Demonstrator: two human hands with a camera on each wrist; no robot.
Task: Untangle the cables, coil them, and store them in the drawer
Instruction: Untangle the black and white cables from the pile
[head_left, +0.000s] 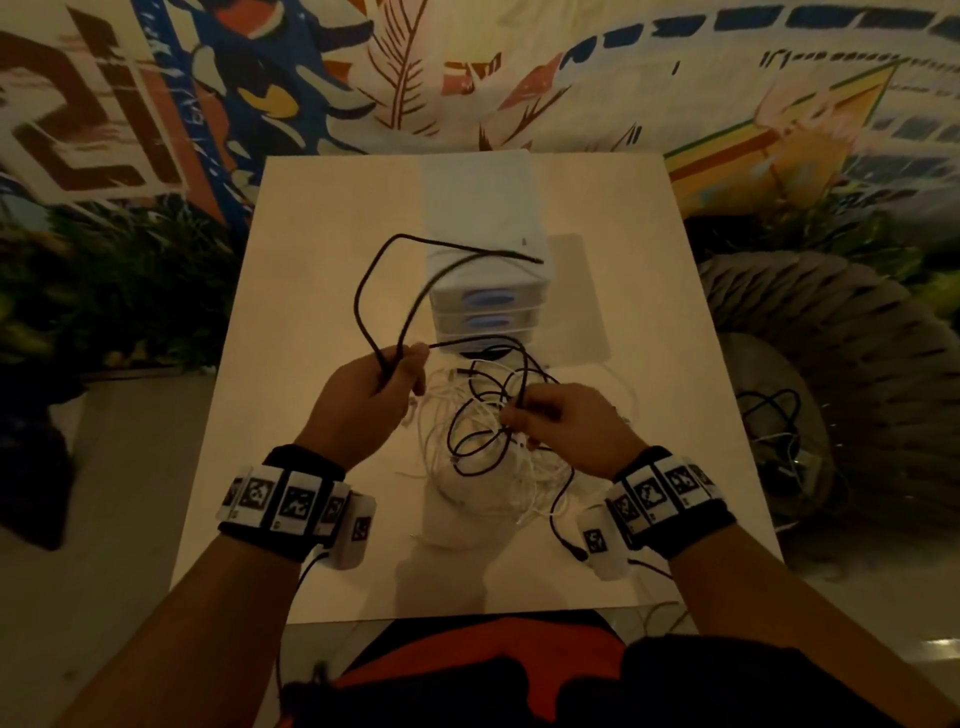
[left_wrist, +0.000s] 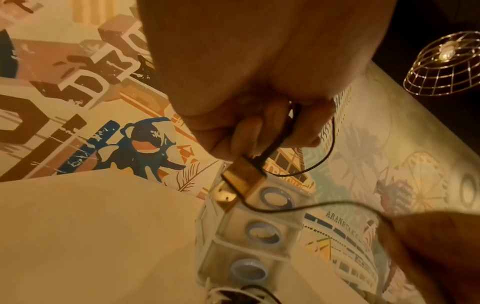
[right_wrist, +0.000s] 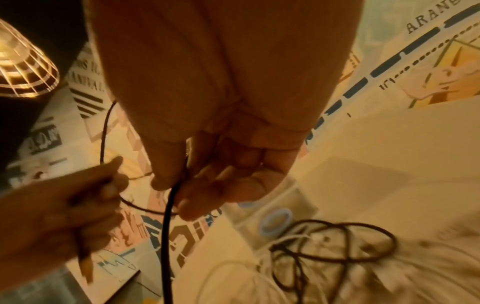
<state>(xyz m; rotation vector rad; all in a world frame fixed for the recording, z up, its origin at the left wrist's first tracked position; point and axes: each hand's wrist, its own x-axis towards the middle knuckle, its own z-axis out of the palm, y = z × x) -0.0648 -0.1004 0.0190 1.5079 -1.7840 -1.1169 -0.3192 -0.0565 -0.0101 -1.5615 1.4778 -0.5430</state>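
Observation:
A black cable (head_left: 382, 270) loops up over the white table (head_left: 311, 218), and my left hand (head_left: 382, 382) grips its lower strands. In the left wrist view the fingers (left_wrist: 233, 142) curl round the cable by its metal USB plug (left_wrist: 240, 179). My right hand (head_left: 540, 415) pinches another stretch of black cable (right_wrist: 168, 216) above a tangle of white cables (head_left: 478, 467) and black loops (head_left: 483, 441) lying on the table. A small white drawer unit (head_left: 483, 291) with blue handles stands behind the tangle, its drawers closed.
A black plug end (head_left: 574, 551) trails near the right wrist, close to the table's front edge. A grey woven basket (head_left: 831, 364) holding more cables sits on the floor at the right. A painted mural wall (head_left: 467, 78) rises behind the table.

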